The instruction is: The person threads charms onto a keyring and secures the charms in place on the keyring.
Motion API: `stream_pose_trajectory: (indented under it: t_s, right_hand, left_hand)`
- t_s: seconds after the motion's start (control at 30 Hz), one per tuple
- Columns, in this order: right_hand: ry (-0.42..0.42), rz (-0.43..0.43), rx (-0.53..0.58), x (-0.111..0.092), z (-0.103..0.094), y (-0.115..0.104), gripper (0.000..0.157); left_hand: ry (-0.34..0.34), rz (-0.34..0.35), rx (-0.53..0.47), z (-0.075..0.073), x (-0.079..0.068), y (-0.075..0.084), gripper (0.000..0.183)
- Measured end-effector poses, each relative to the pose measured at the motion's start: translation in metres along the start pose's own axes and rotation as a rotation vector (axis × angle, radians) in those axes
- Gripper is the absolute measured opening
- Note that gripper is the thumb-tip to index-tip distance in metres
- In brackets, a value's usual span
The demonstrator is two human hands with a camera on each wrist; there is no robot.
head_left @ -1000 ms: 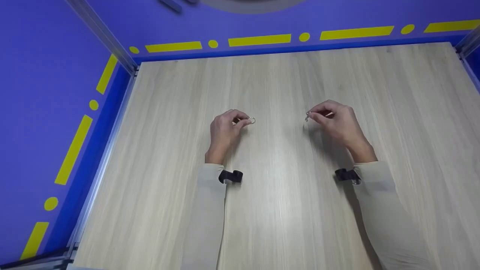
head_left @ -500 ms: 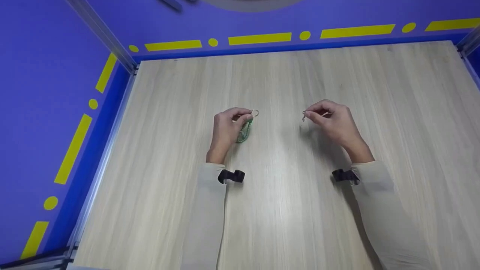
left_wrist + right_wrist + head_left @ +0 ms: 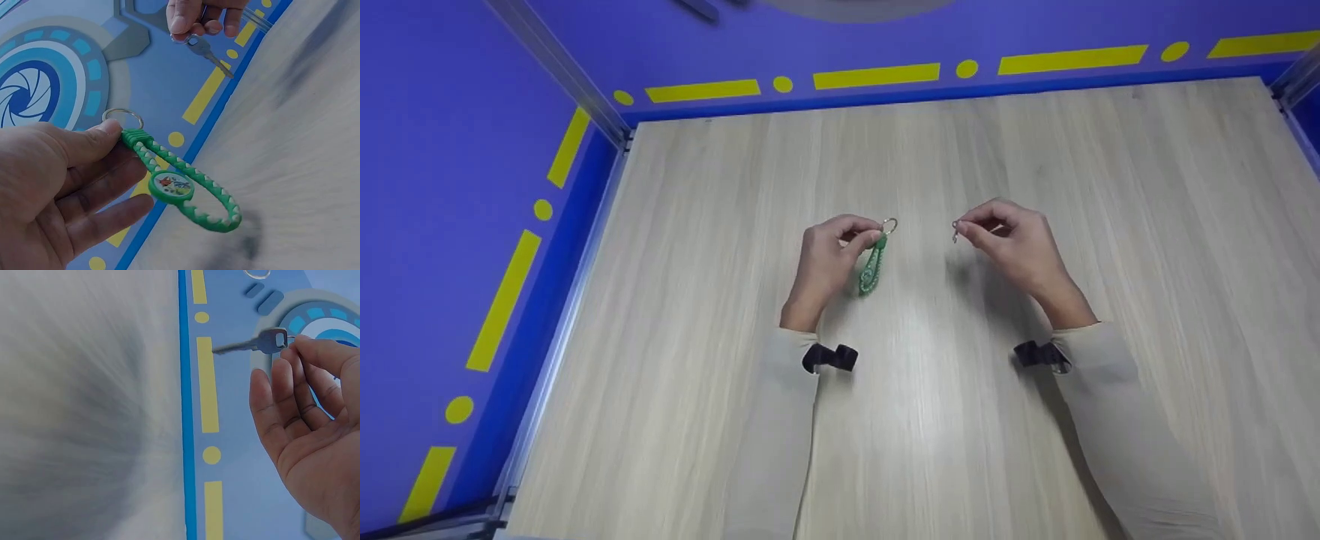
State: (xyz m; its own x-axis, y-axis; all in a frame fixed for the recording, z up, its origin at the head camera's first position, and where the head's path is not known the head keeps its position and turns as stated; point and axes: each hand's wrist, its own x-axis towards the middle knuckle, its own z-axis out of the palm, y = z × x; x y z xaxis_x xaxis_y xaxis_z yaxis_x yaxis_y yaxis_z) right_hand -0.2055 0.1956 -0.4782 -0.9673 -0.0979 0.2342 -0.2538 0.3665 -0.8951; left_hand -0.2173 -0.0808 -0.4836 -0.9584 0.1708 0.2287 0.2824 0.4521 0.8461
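Observation:
Between thumb and forefinger, my left hand (image 3: 836, 259) pinches a green-and-white braided keychain (image 3: 872, 270) at its wrapped top. A round picture badge (image 3: 171, 187) sits in its loop, which hangs down. The keychain's metal split ring (image 3: 125, 111) stands up past my left fingertips. Opposite, my right hand (image 3: 1012, 244) pinches a small ring that carries a metal key (image 3: 264, 341). In the left wrist view the key's blade points down and away from the fingers. Both hands are raised above the table, with a short gap between the split ring and the key.
A light wood-grain table (image 3: 915, 420) lies beneath both hands. Blue panels with yellow dashes and dots (image 3: 877, 76) stand along its back and left side. A metal frame rail (image 3: 562, 67) rises at the back left corner.
My left hand has moved right and turned, bringing the green keychain loop into sight. My right hand has shifted left with the key, so the gap between the hands is smaller.

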Motion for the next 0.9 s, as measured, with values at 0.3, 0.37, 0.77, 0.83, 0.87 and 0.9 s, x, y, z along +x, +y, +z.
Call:
stream_pose_trajectory:
  t_s: [0.3, 0.37, 0.77, 0.83, 0.87, 0.9]
  right_hand:
    - [0.004, -0.048, 0.085, -0.002, 0.007, -0.007, 0.006]
    - [0.000, -0.053, 0.090, -0.002, 0.008, -0.008, 0.005]
    - [-0.039, -0.064, 0.081, -0.004, 0.009, -0.013, 0.005]
    - [-0.041, -0.065, 0.084, -0.005, 0.009, -0.013, 0.005]
    - [-0.043, -0.067, 0.085, -0.005, 0.009, -0.013, 0.005]
    - [-0.046, -0.068, 0.088, -0.005, 0.010, -0.014, 0.005]
  left_hand:
    - [-0.060, 0.080, 0.042, 0.000, -0.001, 0.007, 0.016]
    - [-0.076, 0.086, 0.033, 0.001, -0.001, 0.007, 0.017]
    - [-0.119, 0.131, -0.034, 0.006, -0.003, 0.009, 0.017]
    - [-0.108, 0.145, -0.048, 0.007, -0.003, 0.009, 0.017]
    - [-0.101, 0.150, -0.056, 0.007, -0.003, 0.009, 0.016]
    - [-0.093, 0.154, -0.064, 0.008, -0.003, 0.010, 0.016]
